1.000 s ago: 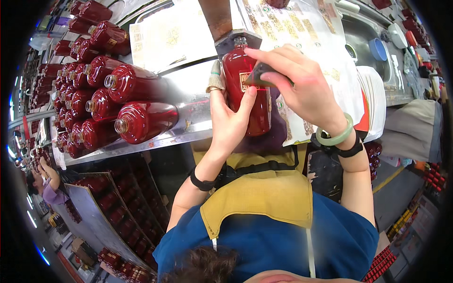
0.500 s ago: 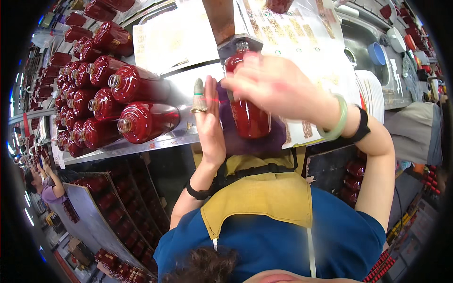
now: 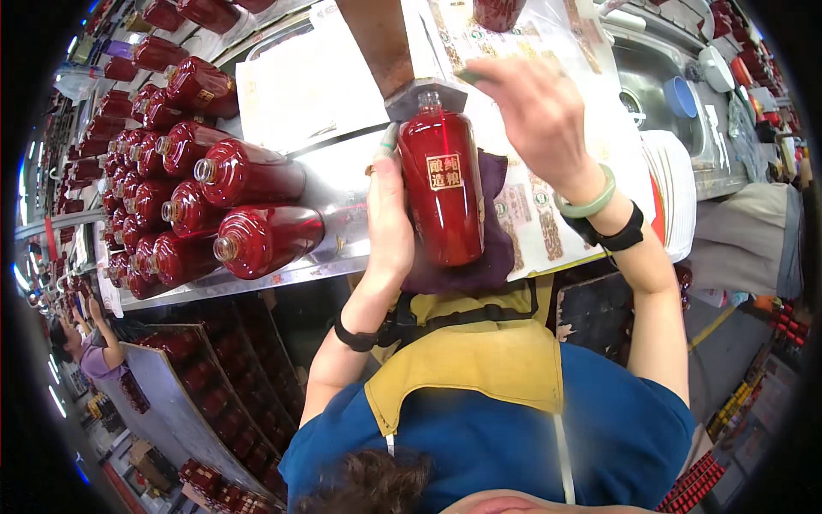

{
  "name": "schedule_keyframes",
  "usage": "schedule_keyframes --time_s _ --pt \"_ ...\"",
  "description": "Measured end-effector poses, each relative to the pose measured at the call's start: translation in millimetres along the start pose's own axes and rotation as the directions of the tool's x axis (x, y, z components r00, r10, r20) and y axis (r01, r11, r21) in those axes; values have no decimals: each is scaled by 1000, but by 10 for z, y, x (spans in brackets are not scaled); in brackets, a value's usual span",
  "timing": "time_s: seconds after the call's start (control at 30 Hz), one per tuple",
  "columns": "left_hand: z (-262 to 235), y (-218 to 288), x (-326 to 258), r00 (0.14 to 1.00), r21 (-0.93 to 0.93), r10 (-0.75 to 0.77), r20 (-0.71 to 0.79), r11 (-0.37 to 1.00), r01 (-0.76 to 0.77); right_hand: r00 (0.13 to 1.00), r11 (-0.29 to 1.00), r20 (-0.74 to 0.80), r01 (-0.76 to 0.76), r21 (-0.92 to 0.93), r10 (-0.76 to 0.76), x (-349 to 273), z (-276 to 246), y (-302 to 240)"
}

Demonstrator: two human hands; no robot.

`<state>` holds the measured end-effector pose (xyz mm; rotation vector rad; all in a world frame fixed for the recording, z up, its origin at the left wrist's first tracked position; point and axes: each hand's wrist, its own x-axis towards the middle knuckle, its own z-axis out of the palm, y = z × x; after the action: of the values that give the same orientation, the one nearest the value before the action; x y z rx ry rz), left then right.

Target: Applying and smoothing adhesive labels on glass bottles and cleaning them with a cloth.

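A red glass bottle (image 3: 443,214) with a gold square label facing up lies on a dark purple cloth (image 3: 497,184). Its clear neck points away from me, against a metal block (image 3: 424,90) at the foot of a brown post. My left hand (image 3: 390,214) is closed against the bottle's left side, its other fingers mostly hidden by the glass; a covering sits on one fingertip. Over the printed label sheets (image 3: 514,210), to the right of the bottle, my right hand (image 3: 539,120) is raised and holds nothing visible. Its index finger stretches left, with a green covering at the tip.
Several red bottles (image 3: 244,171) lie stacked on the metal table at left, necks toward me or leftward. White paper (image 3: 308,86) lies beyond them. At right are a metal sink (image 3: 651,77) with a blue bowl (image 3: 681,97) and a white stack (image 3: 668,188). Another person (image 3: 103,351) works far left.
My right hand has lifted off the bottle and moved right. My left hand has come against the bottle's left side. The bottle's gold label now faces up.
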<state>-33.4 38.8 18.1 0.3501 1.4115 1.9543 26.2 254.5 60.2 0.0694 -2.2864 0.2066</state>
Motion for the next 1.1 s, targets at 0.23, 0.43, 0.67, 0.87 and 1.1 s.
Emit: schedule_keyframes --time_s 0.23,0.43,0.67,0.87,1.1 --pt "61 -42 116 998 39 -3 -63 999 6 736 577 266 -662 478 623 -362 -13 -734" --pt "40 -51 142 998 3 4 -59 1000 -4 822 759 109 -560 332 559 -348 53 -551" --pt "-128 -7 188 999 -68 -54 6 996 55 665 485 226 -698 526 712 -378 -94 -461" --pt "-25 54 220 999 -15 -29 37 999 30 448 67 615 -839 540 649 -617 120 -710" --pt "-64 58 231 999 60 -19 29 998 17 399 -59 694 -843 535 600 -574 59 -649"
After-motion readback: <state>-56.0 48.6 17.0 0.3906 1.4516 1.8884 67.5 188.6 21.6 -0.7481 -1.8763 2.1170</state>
